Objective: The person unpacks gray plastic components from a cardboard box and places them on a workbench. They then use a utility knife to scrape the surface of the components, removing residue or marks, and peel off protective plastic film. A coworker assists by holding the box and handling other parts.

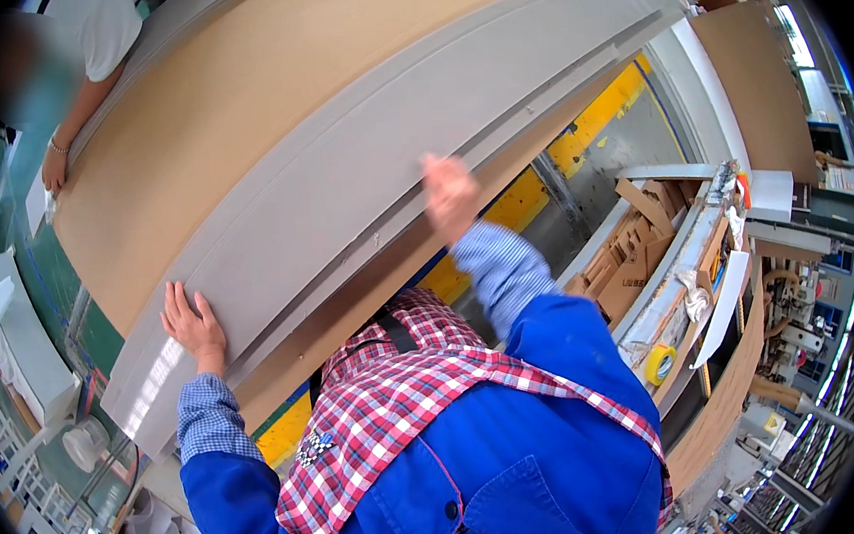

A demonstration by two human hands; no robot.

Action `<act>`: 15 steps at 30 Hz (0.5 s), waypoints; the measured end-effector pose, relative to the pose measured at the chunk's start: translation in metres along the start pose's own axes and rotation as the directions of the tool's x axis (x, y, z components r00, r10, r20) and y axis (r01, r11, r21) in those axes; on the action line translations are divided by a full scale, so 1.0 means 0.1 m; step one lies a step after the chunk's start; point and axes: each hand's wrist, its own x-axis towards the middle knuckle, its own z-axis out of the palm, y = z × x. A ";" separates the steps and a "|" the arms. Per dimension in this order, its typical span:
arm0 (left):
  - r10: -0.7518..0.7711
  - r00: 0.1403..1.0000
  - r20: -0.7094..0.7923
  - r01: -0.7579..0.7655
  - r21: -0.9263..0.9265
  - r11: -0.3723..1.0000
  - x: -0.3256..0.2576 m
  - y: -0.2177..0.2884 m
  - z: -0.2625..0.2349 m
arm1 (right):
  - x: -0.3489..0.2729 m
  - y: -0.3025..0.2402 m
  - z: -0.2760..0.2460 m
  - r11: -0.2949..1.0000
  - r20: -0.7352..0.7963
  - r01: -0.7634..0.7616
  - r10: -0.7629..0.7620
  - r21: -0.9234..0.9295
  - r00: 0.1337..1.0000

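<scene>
A long grey panel [339,173] with a stepped, grooved near edge lies across brown board [234,111]. Toward its left end, my left hand [194,328] rests with fingers spread on the grey surface. My right hand [452,197] is over the panel's near edge, right of the middle. Its fingers are curled and somewhat blurred; anything inside them is hidden. Small light specks show along the grooved edge.
At the far left, another person's hand [54,168] is at the board's edge. A trolley [687,257] on the right carries cardboard pieces [637,260] and a yellow tape roll [660,363]. Yellow-painted strips [517,205] run under the board. A large brown sheet [759,90] stands farther right.
</scene>
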 end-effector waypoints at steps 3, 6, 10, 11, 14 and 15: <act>0.008 1.000 -0.004 -0.008 0.011 1.000 0.05 0.02 0.00 | -0.61 -1.18 0.29 0.973 0.119 0.045 -0.074 0.228 0.990; 0.024 1.000 -0.007 -0.024 0.008 1.000 0.05 0.03 -0.05 | -0.83 -1.75 0.37 0.828 0.234 0.096 -0.264 0.552 0.936; 0.003 1.000 -0.021 -0.003 -0.027 1.000 0.02 -0.05 -0.03 | -0.56 -1.31 0.20 0.910 0.239 0.113 -0.222 0.400 0.945; -0.008 1.000 -0.019 0.007 -0.046 0.999 0.00 -0.05 -0.04 | -0.43 -1.06 0.13 0.943 0.187 0.147 -0.209 0.300 0.960; -0.012 1.000 -0.024 0.011 -0.033 0.999 -0.03 -0.06 -0.02 | 0.03 -0.03 -0.12 0.996 0.104 0.091 -0.093 0.023 0.990; -0.010 1.000 -0.020 0.009 -0.040 0.999 0.00 -0.03 -0.02 | 0.12 0.36 -0.17 0.991 0.048 0.041 -0.035 -0.131 0.998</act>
